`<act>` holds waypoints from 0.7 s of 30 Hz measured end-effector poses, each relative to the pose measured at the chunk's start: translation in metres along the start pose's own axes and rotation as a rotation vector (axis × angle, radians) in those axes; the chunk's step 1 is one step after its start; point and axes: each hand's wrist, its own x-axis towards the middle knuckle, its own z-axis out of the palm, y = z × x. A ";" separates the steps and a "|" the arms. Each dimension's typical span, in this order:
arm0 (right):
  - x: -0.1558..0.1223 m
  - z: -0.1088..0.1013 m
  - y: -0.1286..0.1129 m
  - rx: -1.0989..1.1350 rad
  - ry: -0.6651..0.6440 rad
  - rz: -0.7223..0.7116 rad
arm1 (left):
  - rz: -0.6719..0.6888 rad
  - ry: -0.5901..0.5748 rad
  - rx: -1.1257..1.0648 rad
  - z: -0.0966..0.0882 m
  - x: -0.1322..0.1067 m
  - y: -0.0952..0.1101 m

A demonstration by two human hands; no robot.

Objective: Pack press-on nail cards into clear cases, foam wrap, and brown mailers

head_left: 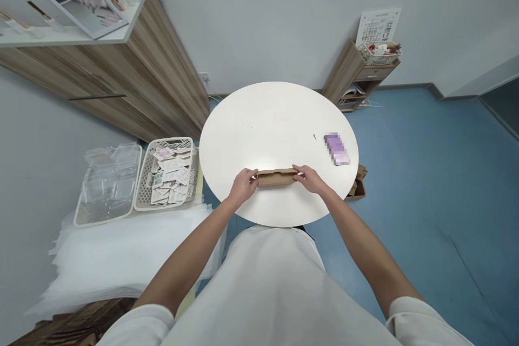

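Note:
A long, narrow brown cardboard box point(277, 178) lies crosswise near the front edge of the round white table point(271, 124). Its long side faces me, and I cannot tell what, if anything, is inside. My left hand point(244, 185) grips the left end, fingers curled at the corner. At the opposite end, my right hand point(308, 177) pinches the box between thumb and fingers.
A pixelated purple item point(336, 148) lies on the table's right side. Left of the table stand a white basket of printed packets point(170, 175) and a basket of clear plastic containers point(109, 184), beside stacked white sheets point(133, 248). An open cardboard box point(357, 186) is below right.

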 end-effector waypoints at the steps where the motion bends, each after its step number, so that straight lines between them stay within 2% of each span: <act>1: 0.000 0.001 0.000 0.006 0.002 -0.001 | -0.016 0.009 0.015 0.000 0.000 0.001; 5: 0.001 0.002 0.000 0.014 0.013 -0.008 | -0.051 0.003 0.073 -0.001 0.000 0.007; 10: 0.003 0.004 0.002 0.024 0.030 -0.006 | 0.012 -0.070 0.178 -0.007 -0.002 0.007; 14: 0.003 0.007 0.002 0.018 0.053 -0.010 | 0.048 -0.117 0.115 -0.009 -0.007 0.004; 17: 0.001 0.008 0.002 0.010 0.052 -0.029 | -0.028 -0.065 0.003 -0.004 -0.008 0.004; 21: -0.004 0.010 0.003 0.046 0.047 -0.045 | -0.204 0.017 -0.175 0.006 -0.006 0.003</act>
